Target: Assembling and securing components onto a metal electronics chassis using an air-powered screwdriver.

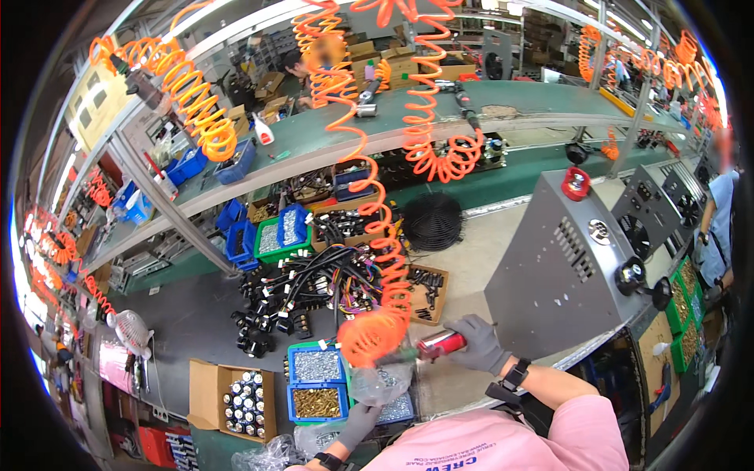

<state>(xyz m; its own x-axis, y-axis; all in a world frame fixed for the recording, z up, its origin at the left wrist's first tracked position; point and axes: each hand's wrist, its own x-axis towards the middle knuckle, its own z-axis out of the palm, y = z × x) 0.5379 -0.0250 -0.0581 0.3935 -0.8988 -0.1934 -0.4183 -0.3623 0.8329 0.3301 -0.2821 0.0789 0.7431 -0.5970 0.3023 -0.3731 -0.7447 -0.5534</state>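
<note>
My right hand (477,344), in a grey glove, grips a red air screwdriver (441,344) held level, its tip end toward the left. An orange coiled air hose (385,294) hangs down close to the tool. My left hand (360,424), also gloved, is low beside the small-parts bins, its fingers drawn together next to a clear plastic bag (378,385). What those fingers hold, if anything, is too small to make out. Near it are a blue bin of silvery screws (317,348) and a blue bin of brass-coloured screws (297,400).
A tall grey metal housing (542,271) stands to the right on the bench. Black wire harnesses (314,275) are heaped at the centre left. An open carton (212,404) holds several dark cylinders with pale tops. Behind lies a round black fan guard (433,221); a green shelf (330,129) runs across above.
</note>
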